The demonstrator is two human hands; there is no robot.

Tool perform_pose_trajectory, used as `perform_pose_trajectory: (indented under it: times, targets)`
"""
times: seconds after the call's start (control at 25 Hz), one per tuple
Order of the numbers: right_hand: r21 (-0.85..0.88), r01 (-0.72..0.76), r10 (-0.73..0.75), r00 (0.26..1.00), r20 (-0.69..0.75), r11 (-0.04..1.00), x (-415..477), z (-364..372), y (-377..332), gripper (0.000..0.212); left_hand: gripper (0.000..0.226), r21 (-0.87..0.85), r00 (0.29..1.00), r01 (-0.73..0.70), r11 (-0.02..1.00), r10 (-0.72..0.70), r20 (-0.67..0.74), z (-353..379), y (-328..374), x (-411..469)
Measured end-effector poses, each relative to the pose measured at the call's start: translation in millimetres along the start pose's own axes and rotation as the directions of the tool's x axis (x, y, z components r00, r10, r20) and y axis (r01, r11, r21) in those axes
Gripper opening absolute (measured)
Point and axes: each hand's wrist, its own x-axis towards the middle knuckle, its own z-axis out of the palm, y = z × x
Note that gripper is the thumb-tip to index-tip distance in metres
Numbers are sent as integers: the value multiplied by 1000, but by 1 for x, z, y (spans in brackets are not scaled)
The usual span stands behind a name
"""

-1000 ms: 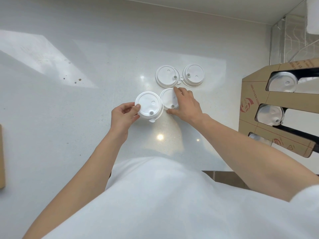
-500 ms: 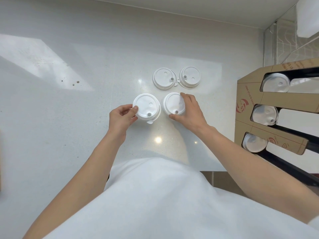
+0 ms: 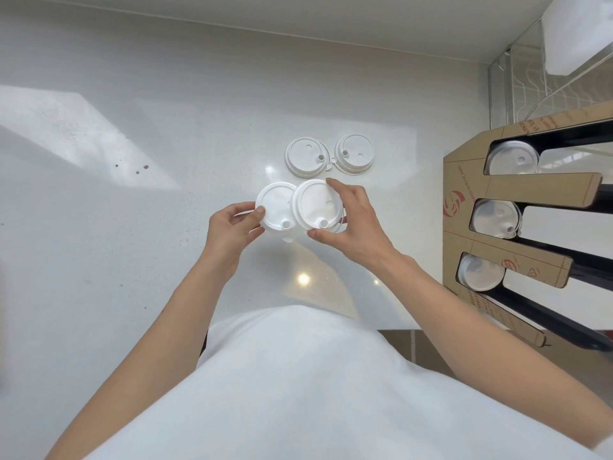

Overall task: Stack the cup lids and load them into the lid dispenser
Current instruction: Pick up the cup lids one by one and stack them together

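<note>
1. Your left hand (image 3: 232, 227) is pinching the near-left edge of one white lid (image 3: 275, 207). The thumb sits on top of the rim and the other fingers are curled under it, so it's closed on that lid, not spread wide.
2. Your right hand (image 3: 355, 224) has a second lid (image 3: 316, 205). The thumb is on its near edge and a fingertip (image 3: 331, 182) hooks over the far edge, so the fingers are opened about a lid's width and clamped across it.
3. That second lid overlaps the right side of the first one and sits tilted over it, not nested square. Both sip spouts point toward your thumbs.
4. Can't tell if either held lid is touching the white counter (image 3: 132, 260) or just lifted off it.
5. Just past your right fingertips, two more loose lids (image 3: 306, 157) (image 3: 354, 154) lie flat on the counter, side by side and touching at their tabs.
6. Off to the right of your right hand, well apart from it, is the cardboard lid dispenser (image 3: 464, 200) with three slots. Each slot has a lid showing at its open end: the far one (image 3: 510, 157), the middle one (image 3: 496, 219) and the near one (image 3: 479, 272).
</note>
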Motion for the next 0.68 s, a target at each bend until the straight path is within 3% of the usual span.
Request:
perform_pose_trajectory:
  times: [0.28, 0.68]
  targets:
    - [150, 33, -35, 999, 12, 988, 0, 6, -8, 92, 34, 30, 992, -18, 999, 14, 128, 7, 8, -14]
    - [247, 31, -32, 999, 0, 969, -2, 4, -12, 90, 40, 38, 987, -55, 998, 49, 150, 11, 17, -24]
